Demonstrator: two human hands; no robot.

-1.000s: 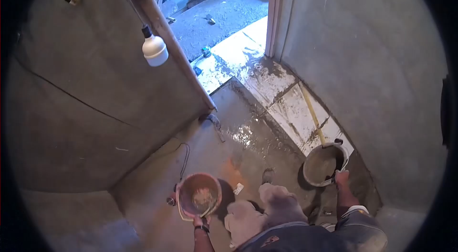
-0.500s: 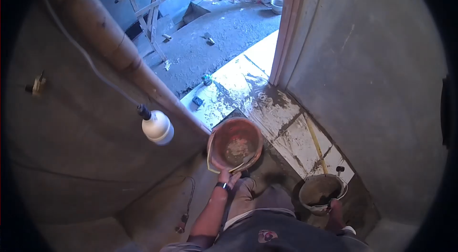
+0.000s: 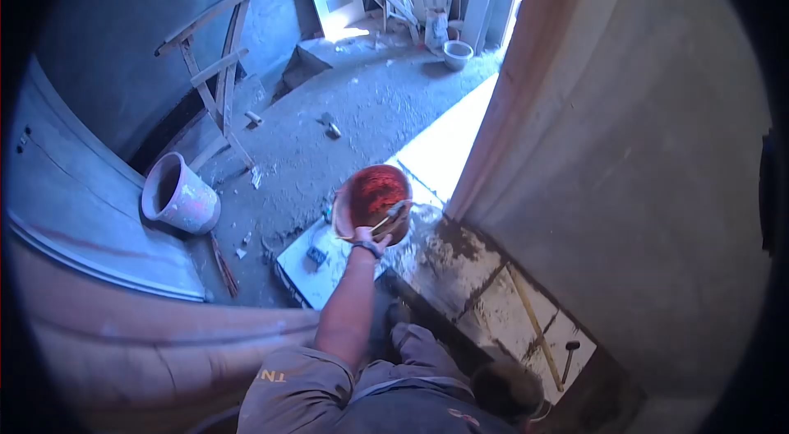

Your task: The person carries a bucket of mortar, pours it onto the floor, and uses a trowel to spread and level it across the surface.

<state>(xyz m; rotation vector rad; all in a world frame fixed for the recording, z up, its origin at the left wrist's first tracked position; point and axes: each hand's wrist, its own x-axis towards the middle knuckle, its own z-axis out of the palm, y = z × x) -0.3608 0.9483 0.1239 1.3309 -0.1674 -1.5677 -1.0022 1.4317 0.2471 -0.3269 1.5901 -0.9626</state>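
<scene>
A red bucket (image 3: 362, 187) is held out in front of me over the tiled doorway. My left hand (image 3: 371, 242), with a band at the wrist, is closed at its near rim, by the handle. Inside the bucket is red, and a pale streak crosses its right side. A second bucket (image 3: 505, 393) hangs low at my right side, partly cut off by my body. My right hand is out of sight there. Just left of the red bucket, a small dark block (image 3: 316, 256) lies on a pale tile (image 3: 333, 278).
Mortar-smeared tiles run to the right, bearing a long yellowish strip (image 3: 530, 315) and a mallet (image 3: 570, 356). A pale bucket (image 3: 193, 202) leans left near a wooden trestle (image 3: 215, 76). A basin (image 3: 457, 56) stands at the back. The door frame (image 3: 509, 89) rises on the right.
I have moved forward to the doorway, my left arm reaching further out with the red bucket. The second bucket has shifted toward my body, and my right hand has left the view.
</scene>
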